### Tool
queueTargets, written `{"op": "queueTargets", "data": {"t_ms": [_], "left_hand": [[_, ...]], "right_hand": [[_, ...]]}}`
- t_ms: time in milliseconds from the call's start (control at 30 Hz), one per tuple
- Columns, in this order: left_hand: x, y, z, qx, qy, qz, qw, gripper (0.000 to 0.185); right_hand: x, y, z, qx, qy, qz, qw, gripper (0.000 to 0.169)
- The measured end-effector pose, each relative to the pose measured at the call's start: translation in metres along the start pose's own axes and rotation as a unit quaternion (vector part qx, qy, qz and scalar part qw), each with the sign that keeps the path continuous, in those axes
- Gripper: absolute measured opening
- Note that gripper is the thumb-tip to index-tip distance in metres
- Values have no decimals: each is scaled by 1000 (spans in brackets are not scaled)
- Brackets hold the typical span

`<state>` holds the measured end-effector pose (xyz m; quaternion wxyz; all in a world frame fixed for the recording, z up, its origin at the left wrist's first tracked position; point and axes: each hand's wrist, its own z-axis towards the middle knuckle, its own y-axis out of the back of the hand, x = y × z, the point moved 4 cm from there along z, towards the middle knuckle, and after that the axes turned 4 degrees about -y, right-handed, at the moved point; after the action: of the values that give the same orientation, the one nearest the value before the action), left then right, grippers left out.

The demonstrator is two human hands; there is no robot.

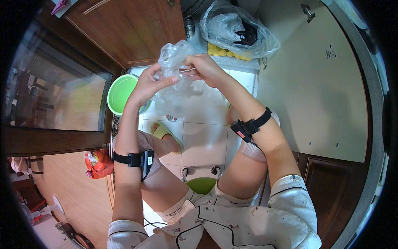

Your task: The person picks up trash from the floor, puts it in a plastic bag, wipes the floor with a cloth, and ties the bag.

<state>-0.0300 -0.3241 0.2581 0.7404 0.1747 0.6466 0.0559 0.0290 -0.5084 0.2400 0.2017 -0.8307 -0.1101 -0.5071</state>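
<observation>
A crumpled clear plastic bag (175, 59) is held up between my two hands, its loose lower part hanging over the white floor tiles. My left hand (152, 82) has its fingers curled around the bag's left side, thumb pointing right. My right hand (203, 68) pinches the bag's right side with thumb and fingers. Beyond my hands, in the open cabinet, sits a large clear bag (239, 34) stuffed with pale and black plastic bags. Under it shows a yellow object (230, 52). Part of the held bag is hidden behind my fingers.
A green basin (122, 93) stands on the floor at the left. Open cabinet doors flank me, a brown one (130, 34) and a pale-sided one (317, 84). A glass-paned door (59, 90) is at the left, a red bag (99, 163) below it. A metal canister (189, 28) stands in the cabinet.
</observation>
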Motion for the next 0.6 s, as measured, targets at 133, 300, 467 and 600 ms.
{"op": "queueTargets", "data": {"t_ms": [133,300,467,600], "left_hand": [[4,5,1,-85,79,-48,992,25],[11,19,6,-161,140,-57,975,21],[16,16,12,-164,133,-136,968,22],[10,4,14,-118,130,-217,960,23]], "right_hand": [[6,7,1,-16,29,71,997,17],[26,45,6,-52,61,142,987,19],[35,33,-8,30,74,81,994,39],[11,-4,-8,-1,143,-103,984,48]]}}
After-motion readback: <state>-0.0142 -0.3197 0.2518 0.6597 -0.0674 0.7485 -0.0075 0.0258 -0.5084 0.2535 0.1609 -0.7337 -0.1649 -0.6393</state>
